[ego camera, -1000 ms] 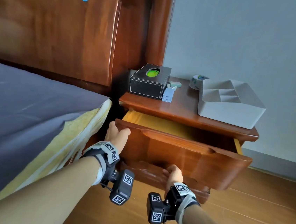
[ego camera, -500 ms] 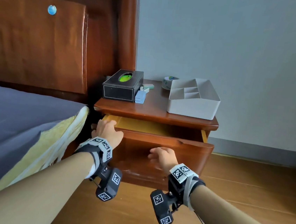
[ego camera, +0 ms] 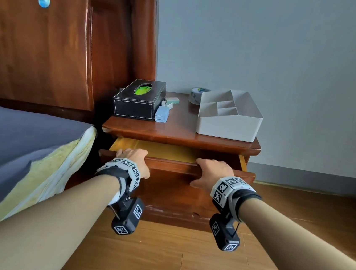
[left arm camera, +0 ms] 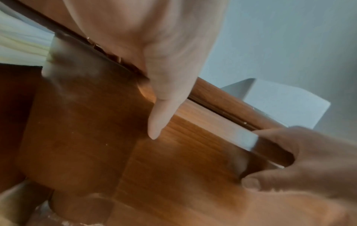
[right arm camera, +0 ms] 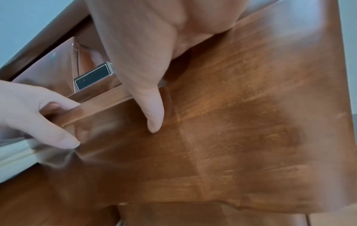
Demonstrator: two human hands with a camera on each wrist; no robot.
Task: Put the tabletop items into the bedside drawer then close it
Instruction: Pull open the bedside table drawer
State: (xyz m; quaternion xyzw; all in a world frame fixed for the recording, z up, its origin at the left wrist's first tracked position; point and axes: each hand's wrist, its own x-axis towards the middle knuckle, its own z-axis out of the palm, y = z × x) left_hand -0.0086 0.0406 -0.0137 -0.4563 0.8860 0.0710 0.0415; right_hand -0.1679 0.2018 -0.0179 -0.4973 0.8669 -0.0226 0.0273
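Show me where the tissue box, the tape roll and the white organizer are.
tissue box (ego camera: 134,109): head view, front wall.
tape roll (ego camera: 195,95): head view, visible outer side.
white organizer (ego camera: 228,127): head view, front wall.

wooden drawer (ego camera: 175,172) partly open, tabletop items (ego camera: 164,109) on nightstand

Bedside table (ego camera: 179,135) right of bed (ego camera: 17,151), against wall, tissue box (ego camera: 139,99) on top at left, small items (ego camera: 163,112) just beside it, organizer (ego camera: 229,118) at right, tape roll (ego camera: 195,93) behind organizer, drawer (ego camera: 175,167) partly open beneath top, left hand (ego camera: 134,163) and right hand (ego camera: 210,173) on its front edge.
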